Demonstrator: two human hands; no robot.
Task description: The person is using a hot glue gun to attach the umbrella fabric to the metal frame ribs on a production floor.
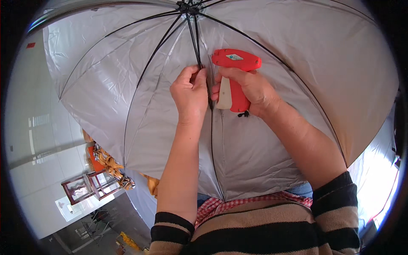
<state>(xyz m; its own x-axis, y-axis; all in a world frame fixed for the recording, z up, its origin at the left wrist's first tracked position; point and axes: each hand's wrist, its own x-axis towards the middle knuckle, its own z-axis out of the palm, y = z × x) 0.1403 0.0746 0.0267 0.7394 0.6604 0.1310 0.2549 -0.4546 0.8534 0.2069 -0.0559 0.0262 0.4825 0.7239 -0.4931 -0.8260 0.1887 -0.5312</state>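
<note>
An opened umbrella (259, 148) spreads before me with its silver-grey inner side facing me. Thin black ribs fan out from a dark hub (189, 7) at the top. My left hand (189, 95) is closed in a pinch on a black umbrella rib (212, 148) near the middle of the canopy. Just right of it, my right hand (257, 91) grips a red tagging gun (239, 60) with a cream trigger. The gun's head is near the rib, and whether it touches the rib or cloth is hard to see.
A red-and-white checked cloth (214, 208) lies across my lap below the canopy edge. At the left, a brown wooden stool (78, 190) and bunched orange cloth (111, 165) stand beyond the umbrella on a pale tiled floor (38, 148).
</note>
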